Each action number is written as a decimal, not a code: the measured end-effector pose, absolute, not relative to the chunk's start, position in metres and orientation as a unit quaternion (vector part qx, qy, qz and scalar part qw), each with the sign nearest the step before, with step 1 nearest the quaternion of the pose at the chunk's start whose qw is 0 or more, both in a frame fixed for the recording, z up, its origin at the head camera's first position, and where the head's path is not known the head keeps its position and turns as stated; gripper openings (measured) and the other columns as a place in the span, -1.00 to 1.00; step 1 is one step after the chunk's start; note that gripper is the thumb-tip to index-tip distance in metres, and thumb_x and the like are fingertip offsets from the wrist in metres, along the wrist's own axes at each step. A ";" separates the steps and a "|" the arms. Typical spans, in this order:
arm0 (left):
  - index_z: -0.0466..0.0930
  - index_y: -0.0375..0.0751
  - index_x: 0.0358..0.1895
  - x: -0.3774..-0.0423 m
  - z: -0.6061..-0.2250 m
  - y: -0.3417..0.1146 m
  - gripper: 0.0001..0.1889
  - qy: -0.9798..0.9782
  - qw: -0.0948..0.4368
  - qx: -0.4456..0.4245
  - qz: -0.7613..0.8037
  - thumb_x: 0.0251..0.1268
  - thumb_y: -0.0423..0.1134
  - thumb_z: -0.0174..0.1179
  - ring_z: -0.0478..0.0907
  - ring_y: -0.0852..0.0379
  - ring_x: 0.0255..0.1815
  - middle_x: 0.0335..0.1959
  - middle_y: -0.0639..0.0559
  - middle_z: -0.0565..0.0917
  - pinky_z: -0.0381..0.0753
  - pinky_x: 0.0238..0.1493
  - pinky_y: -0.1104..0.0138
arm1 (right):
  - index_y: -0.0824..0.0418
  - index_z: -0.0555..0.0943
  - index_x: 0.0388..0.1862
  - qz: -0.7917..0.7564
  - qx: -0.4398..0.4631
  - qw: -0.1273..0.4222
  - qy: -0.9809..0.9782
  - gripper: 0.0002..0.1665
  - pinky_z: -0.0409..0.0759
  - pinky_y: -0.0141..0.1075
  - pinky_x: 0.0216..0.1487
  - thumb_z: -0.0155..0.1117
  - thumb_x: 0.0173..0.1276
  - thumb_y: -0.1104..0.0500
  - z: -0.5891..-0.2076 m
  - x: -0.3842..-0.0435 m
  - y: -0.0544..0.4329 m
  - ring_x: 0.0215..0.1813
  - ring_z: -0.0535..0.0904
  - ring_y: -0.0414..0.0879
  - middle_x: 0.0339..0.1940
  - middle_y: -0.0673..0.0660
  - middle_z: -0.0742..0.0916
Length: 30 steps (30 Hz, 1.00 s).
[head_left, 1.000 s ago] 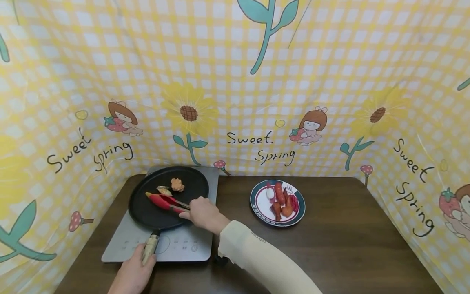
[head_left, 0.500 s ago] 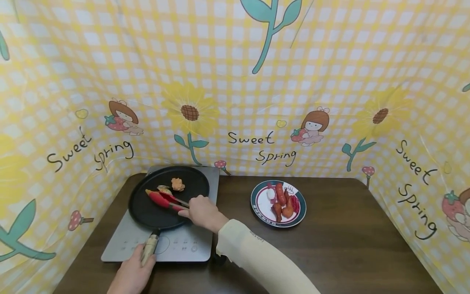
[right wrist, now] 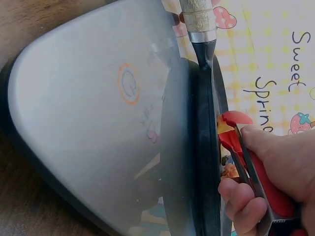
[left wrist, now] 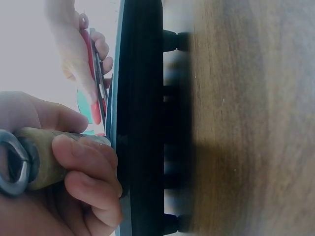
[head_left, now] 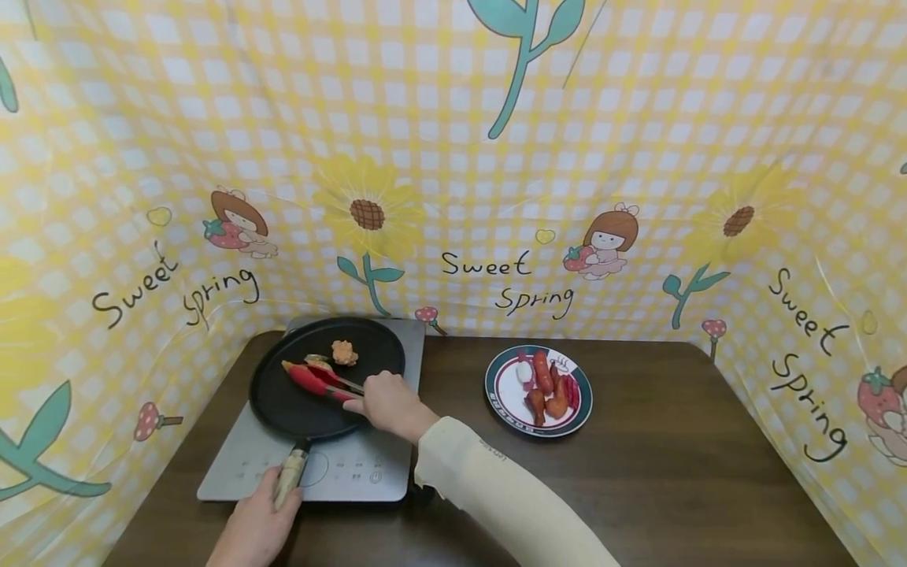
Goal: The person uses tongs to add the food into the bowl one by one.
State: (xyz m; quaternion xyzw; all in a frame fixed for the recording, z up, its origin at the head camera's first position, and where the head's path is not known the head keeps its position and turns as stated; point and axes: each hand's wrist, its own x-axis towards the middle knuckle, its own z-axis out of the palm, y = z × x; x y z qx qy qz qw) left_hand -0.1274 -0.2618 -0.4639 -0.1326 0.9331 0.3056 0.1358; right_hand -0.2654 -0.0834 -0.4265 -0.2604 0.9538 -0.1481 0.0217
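Observation:
My left hand (head_left: 258,520) grips the wooden handle (head_left: 289,479) of a round black frying pan (head_left: 298,417); its curled fingers show in the left wrist view. The pan sits on a silver induction cooktop (head_left: 234,472). My right hand (head_left: 391,405) holds red-tipped metal tongs (head_left: 309,382) low over the pan. A yellowish piece (right wrist: 224,125) shows at the tongs' tips in the right wrist view; what it is, I cannot tell. Beside the tongs lie a shell-like piece (head_left: 319,361) and an orange, lumpy, fried-looking piece (head_left: 344,353) in the pan.
Right of the cooktop, a plate (head_left: 505,409) with a dark green rim bears sausage, drumstick-like pieces and other food. Both stand on a dark wooden table (head_left: 652,449). A yellow checked cloth (head_left: 453,189) encloses the back and sides.
The head view has shifted very slightly. Both hands, the tongs, the pan and the food keep nearly the same places.

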 end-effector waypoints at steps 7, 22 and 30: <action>0.08 -0.52 0.30 -0.124 -0.465 -0.262 -0.30 0.935 0.114 -0.127 0.310 0.35 0.03 -0.05 0.44 -0.05 -0.39 -0.14 -0.46 0.51 0.43 -0.39 0.11 | 0.12 0.54 -0.68 -0.147 -0.251 0.037 0.956 -0.42 0.32 -0.40 -0.72 0.12 0.28 -0.30 -0.426 -0.263 -0.087 -0.77 0.38 -0.20 -0.75 0.00 0.49; 0.10 -0.47 0.33 -0.121 -0.462 -0.258 -0.34 0.936 0.094 -0.109 0.321 0.37 -0.02 -0.05 0.45 -0.04 -0.39 -0.13 -0.45 0.52 0.42 -0.43 0.14 | 0.19 0.62 -0.49 -0.164 -0.247 0.037 0.954 -0.38 0.38 -0.38 -0.69 0.15 0.22 -0.36 -0.421 -0.259 -0.073 -0.73 0.43 -0.20 -0.69 0.01 0.53; 0.09 -0.45 0.33 -0.119 -0.460 -0.262 -0.35 0.937 0.094 -0.111 0.319 0.38 -0.01 -0.05 0.46 -0.05 -0.35 -0.08 -0.48 0.50 0.44 -0.39 0.11 | 0.16 0.57 -0.47 -0.150 -0.261 0.037 0.953 -0.38 0.36 -0.38 -0.69 0.13 0.20 -0.39 -0.414 -0.253 -0.072 -0.71 0.41 -0.19 -0.67 0.01 0.52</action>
